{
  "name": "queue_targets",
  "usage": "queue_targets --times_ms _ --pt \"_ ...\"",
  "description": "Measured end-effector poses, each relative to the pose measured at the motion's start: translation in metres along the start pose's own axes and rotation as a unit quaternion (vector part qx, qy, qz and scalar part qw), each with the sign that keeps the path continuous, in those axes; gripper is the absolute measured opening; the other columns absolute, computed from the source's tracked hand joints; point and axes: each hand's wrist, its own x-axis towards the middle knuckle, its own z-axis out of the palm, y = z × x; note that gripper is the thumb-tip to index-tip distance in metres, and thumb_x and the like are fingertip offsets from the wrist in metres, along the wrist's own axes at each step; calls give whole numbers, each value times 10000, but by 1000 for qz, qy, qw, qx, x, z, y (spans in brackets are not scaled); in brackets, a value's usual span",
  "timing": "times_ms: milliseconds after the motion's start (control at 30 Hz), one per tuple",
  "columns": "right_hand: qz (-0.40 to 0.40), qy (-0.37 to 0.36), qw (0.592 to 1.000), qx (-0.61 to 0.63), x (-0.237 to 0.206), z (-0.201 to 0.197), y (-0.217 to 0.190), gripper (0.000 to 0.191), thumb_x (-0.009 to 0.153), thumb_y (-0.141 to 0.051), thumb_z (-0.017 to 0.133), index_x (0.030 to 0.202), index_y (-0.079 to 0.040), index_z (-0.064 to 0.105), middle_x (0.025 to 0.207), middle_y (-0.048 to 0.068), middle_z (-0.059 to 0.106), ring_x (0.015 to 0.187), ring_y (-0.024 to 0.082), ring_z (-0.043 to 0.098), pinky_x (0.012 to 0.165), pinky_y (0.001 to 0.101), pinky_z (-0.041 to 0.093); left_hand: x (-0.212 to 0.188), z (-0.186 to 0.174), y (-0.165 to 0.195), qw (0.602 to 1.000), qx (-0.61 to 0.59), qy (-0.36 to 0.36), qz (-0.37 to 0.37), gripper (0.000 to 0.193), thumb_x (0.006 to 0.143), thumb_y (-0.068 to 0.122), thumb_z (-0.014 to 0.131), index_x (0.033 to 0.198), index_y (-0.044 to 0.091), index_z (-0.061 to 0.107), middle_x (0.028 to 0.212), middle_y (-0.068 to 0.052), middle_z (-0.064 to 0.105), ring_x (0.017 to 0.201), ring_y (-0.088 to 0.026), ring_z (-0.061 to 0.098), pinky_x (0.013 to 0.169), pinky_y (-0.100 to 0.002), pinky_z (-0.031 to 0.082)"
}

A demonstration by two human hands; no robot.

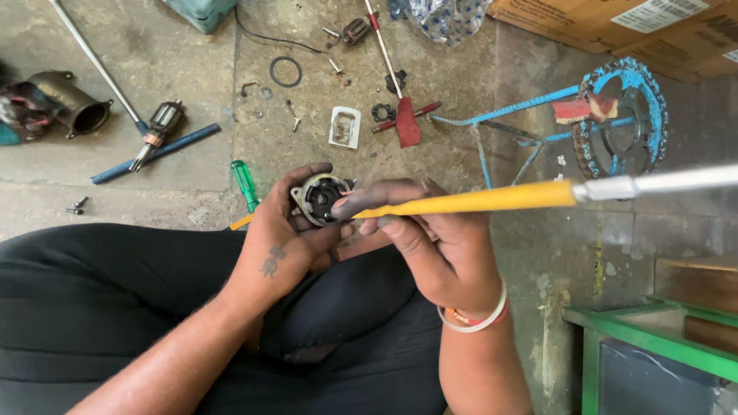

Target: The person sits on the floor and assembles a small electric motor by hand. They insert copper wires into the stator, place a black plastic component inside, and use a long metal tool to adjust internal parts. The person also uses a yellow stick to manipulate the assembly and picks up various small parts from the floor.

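The left hand [280, 238] is gripping a small round black motor housing [321, 197] above the lap, steadying it, while the right hand [438, 246] is clasping a yellow-handled tool [477, 201] levelled at its face.

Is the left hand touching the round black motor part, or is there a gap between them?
Touching. The head view shows the left hand wrapped around the round black motor part, its fingers curled over the rim.
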Motion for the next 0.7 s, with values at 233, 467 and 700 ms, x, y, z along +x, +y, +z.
queue_targets --times_ms 233,467,700 --pt "-34 -15 998 -46 6 -3 3 140 1131 -26 545 1211 37 641 1229 183 723 1016 145 725 955 263 593 5 -10 0 994 13 36 98 743 767 -75 784 1434 -19 461 1176 -90 704 1012 -117 711 852 -252 606" --pt "-41 136 981 -136 7 21 3 129 995 24 714 1117 63 701 1130 147 775 899 132 743 778 223 596 3 -10 0 995 9 50 91 745 761 -72 788 1435 -5 478 1144 -79 705 976 -119 697 825 -259 601" --pt "-129 119 956 -236 12 19 -11 147 979 -54 756 1111 -10 708 1013 102 718 889 166 693 785 250 556 5 -18 -2 983 -110 1 146 685 850 -9 691 1480 35 427 1266 -86 605 1109 -154 662 927 -307 585"
